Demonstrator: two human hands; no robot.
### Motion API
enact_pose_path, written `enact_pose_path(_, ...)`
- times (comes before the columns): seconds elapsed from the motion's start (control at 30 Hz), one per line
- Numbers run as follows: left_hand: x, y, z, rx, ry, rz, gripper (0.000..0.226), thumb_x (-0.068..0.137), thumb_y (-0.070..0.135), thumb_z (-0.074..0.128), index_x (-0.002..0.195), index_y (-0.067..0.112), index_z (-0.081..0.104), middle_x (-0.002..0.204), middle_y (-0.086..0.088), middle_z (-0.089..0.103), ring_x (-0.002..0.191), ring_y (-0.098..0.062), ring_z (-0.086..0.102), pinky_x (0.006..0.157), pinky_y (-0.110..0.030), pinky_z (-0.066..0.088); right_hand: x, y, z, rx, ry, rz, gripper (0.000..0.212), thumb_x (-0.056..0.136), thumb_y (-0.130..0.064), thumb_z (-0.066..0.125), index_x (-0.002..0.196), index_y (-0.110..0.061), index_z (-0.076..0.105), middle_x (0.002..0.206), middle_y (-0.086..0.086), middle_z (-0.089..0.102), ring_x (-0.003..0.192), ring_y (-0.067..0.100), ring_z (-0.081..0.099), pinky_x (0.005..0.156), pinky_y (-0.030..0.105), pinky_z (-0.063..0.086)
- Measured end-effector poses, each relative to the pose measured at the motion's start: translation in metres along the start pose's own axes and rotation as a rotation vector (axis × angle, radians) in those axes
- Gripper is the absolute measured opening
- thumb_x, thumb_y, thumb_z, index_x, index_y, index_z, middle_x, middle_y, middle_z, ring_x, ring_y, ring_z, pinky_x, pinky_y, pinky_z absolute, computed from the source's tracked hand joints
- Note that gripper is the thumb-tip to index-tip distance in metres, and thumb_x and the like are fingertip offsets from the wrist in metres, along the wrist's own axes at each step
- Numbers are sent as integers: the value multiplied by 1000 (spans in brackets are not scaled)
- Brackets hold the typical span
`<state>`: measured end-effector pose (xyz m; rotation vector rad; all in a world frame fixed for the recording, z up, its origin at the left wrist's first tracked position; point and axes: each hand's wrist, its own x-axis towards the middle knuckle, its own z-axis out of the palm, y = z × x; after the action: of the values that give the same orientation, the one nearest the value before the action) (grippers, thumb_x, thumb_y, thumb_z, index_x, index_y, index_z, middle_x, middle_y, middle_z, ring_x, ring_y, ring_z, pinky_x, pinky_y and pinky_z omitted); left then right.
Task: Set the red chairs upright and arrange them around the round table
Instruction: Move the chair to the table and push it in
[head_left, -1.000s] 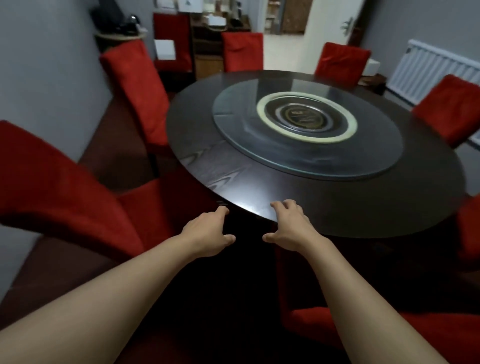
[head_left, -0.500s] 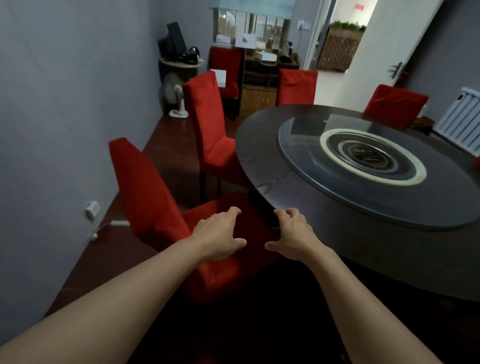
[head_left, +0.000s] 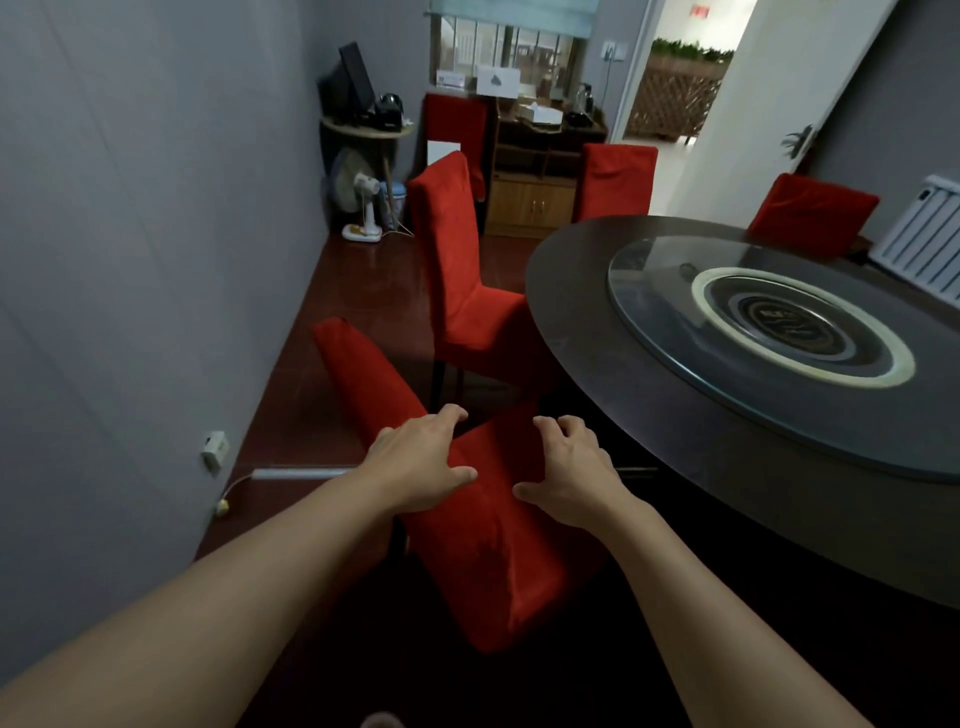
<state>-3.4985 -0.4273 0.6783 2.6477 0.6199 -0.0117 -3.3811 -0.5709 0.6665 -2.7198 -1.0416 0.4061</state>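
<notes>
Both hands are held above the tipped red chair (head_left: 483, 525), just beside the round table (head_left: 675, 415). Left hand (head_left: 421, 462) and right hand (head_left: 566, 473): fingers spread, loosely curved, nothing gripped; contact with the fabric cannot be told. The backrest is best gripped at both edges and swung up evenly. Chair is covered in red cloth, leaning, backrest toward the wall.

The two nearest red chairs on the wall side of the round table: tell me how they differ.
The nearest chair leans tilted, its back slanting toward the wall; the chair behind it stands upright. The left hand and right hand reach over the nearest chair; nothing touches the chair behind it. The chair behind it has its seat at the round table edge; the nearest chair sits askew. Both wear red fabric covers.
</notes>
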Motion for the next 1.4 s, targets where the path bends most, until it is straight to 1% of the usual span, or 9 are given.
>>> enact_pose_path(0.23,71,-74,-21,87,-93,37,70,87,44,62,145,24,28,138,-2,49,127,-21,47,105,-43,35,88,-59,23,112,26,55,81,85,-42,66,149,-20,22,153,14,20,139,31,24,112,45,29)
enact_pose_path(0.47,122,-135,-43,84,-164,142,77,81,49,67,144,26,30,139,1,49,127,-20,47,106,-42,33,123,-101,31,151,7,125,81,86,-51,61,150,-21,21,154,12,19,140,30,24,113,45,28)
enact_pose_path(0.67,158,-175,-43,123,-282,357,87,68,55,75,140,30,34,137,8,48,128,-15,42,109,-42,27,122,-124,54,229,-47,382,93,78,-67,59,150,-30,15,156,4,14,140,31,25,112,47,29)
enact_pose_path(0.8,171,-199,-44,234,-347,558,88,64,54,78,138,34,34,142,11,41,135,-14,32,115,-51,14,100,-152,73,307,-49,552,105,69,-73,63,151,-32,11,156,2,14,140,29,24,113,49,26)
enact_pose_path(0.97,182,-220,-44,428,-270,788,92,66,43,77,142,35,25,148,10,32,139,-15,23,112,-56,11,78,-182,94,79,-55,667,120,60,-62,78,151,-32,5,156,5,15,145,24,12,115,54,0)
enact_pose_path(1.07,185,-229,-42,521,-211,858,99,70,39,76,147,34,15,153,6,24,142,-16,18,112,-54,13,79,-193,105,-53,28,731,120,59,-56,82,150,-33,6,153,3,22,143,23,18,114,56,0)
enact_pose_path(1.17,195,-239,-41,566,-155,893,97,74,39,73,148,35,10,153,7,23,142,-16,18,113,-53,13,83,-195,115,-165,147,766,111,60,-52,83,146,-32,15,144,0,36,135,22,32,114,57,8)
enact_pose_path(1.27,213,-245,-44,612,-109,903,90,78,43,70,147,37,12,148,7,31,138,-17,27,113,-53,17,85,-189,121,-212,239,790,89,67,-48,80,140,-32,30,134,-5,47,127,20,42,113,54,17)
enact_pose_path(1.4,227,-236,-38,618,-110,901,77,77,42,70,139,37,25,135,7,46,124,-18,45,101,-45,35,87,-176,126,-238,314,780,63,77,-29,71,134,-32,42,128,-8,55,119,19,50,109,47,29)
